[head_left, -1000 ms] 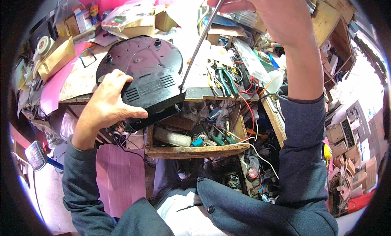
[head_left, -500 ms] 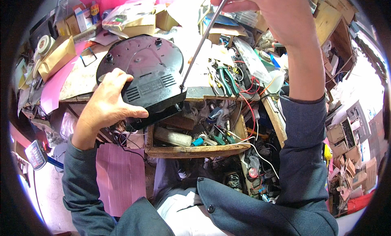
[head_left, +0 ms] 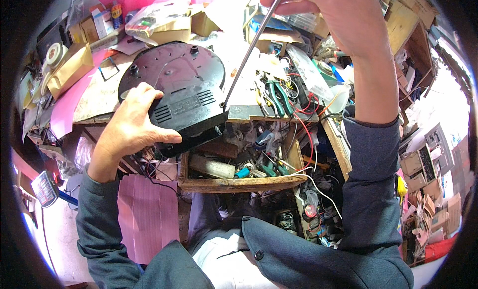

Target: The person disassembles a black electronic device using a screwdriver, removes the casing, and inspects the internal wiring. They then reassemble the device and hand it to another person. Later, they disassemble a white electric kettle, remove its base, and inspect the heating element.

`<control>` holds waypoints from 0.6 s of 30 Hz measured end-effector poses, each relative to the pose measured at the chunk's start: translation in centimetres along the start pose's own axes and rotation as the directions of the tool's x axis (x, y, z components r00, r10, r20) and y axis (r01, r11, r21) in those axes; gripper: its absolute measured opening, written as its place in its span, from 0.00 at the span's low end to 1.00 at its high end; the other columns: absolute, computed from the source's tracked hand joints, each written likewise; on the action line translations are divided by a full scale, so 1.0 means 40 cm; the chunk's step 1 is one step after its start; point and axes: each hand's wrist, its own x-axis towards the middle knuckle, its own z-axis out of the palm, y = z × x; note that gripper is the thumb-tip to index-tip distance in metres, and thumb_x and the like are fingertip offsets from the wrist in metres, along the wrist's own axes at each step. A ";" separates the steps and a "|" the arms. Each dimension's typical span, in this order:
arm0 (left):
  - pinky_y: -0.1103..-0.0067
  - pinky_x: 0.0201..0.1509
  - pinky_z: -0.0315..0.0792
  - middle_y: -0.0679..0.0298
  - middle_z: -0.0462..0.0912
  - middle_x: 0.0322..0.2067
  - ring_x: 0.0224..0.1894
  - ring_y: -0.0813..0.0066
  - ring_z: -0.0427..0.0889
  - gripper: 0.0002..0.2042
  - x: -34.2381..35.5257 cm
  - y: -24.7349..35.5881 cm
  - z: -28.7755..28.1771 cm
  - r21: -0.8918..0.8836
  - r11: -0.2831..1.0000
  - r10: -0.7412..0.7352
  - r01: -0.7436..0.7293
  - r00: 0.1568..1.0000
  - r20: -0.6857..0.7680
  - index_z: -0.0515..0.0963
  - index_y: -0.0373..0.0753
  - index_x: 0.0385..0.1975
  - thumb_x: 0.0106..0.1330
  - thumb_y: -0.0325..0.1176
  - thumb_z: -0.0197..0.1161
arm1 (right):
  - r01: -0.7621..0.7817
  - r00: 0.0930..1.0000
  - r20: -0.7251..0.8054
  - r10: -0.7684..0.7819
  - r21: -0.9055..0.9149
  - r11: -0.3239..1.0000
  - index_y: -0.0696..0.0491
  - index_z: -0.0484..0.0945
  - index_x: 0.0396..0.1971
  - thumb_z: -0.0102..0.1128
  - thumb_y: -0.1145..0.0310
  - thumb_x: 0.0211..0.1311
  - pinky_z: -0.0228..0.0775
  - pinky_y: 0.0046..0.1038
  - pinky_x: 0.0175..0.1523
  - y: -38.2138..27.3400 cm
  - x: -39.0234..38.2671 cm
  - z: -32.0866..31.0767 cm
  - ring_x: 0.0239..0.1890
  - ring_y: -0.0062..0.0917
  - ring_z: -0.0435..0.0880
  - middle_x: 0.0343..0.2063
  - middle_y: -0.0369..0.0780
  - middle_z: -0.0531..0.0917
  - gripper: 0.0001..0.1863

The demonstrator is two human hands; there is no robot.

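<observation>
In the head view, the left hand is clamped on the near left edge of a round black appliance base, thumb along the lower rim and fingers spread over the vented underside, which lies turned up on the front edge of the desk and juts out over an open wooden drawer. The right hand, raised well above and beyond the left, is closed around the top of a long thin screwdriver; its shaft slants down and toward the left hand, and the tip meets the housing at its near right corner, just beside the vent grille. The tip itself is too small to tell whether it sits in a screw head, though it probably does. To do this well, the shaft should stand in line with the screw, not leaning, with steady downward pressure, while the left hand presses the base against the desk so it cannot spin or tip off the edge. Beyond the shaft, green-handled pliers and red wires lie among the clutter.
</observation>
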 end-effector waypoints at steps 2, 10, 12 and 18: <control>0.66 0.63 0.69 0.50 0.75 0.48 0.56 0.50 0.74 0.45 -0.001 -0.001 0.000 0.000 1.000 0.000 0.000 1.000 0.000 0.76 0.26 0.51 0.37 0.55 0.83 | 0.002 1.000 0.003 -0.002 0.001 1.000 0.65 0.75 0.38 0.57 0.82 0.69 0.88 0.27 0.38 -0.001 0.000 0.002 0.34 0.32 0.90 0.32 0.51 0.86 0.02; 0.66 0.63 0.69 0.50 0.75 0.48 0.55 0.50 0.75 0.45 -0.005 -0.006 0.001 -0.008 1.000 0.015 -0.015 1.000 -0.015 0.76 0.26 0.51 0.37 0.54 0.84 | 0.139 0.983 0.114 -0.147 0.072 0.988 0.67 0.75 0.42 0.57 0.82 0.69 0.88 0.27 0.40 0.015 -0.005 -0.006 0.36 0.32 0.90 0.34 0.51 0.86 0.06; 0.66 0.63 0.69 0.50 0.75 0.48 0.55 0.51 0.75 0.45 -0.003 -0.005 0.003 -0.015 1.000 0.014 -0.014 1.000 -0.016 0.76 0.26 0.51 0.37 0.54 0.84 | 0.075 0.985 0.143 -0.092 0.121 0.990 0.68 0.75 0.44 0.57 0.81 0.70 0.88 0.29 0.42 0.020 0.009 -0.008 0.38 0.33 0.90 0.36 0.52 0.86 0.07; 0.67 0.62 0.69 0.50 0.76 0.48 0.55 0.51 0.75 0.45 -0.002 -0.002 0.004 -0.036 0.999 0.013 -0.014 1.000 -0.023 0.77 0.26 0.52 0.37 0.52 0.84 | -0.035 0.980 0.197 0.003 0.159 0.987 0.67 0.74 0.47 0.57 0.79 0.71 0.86 0.32 0.49 -0.009 0.028 0.005 0.44 0.35 0.89 0.42 0.52 0.85 0.09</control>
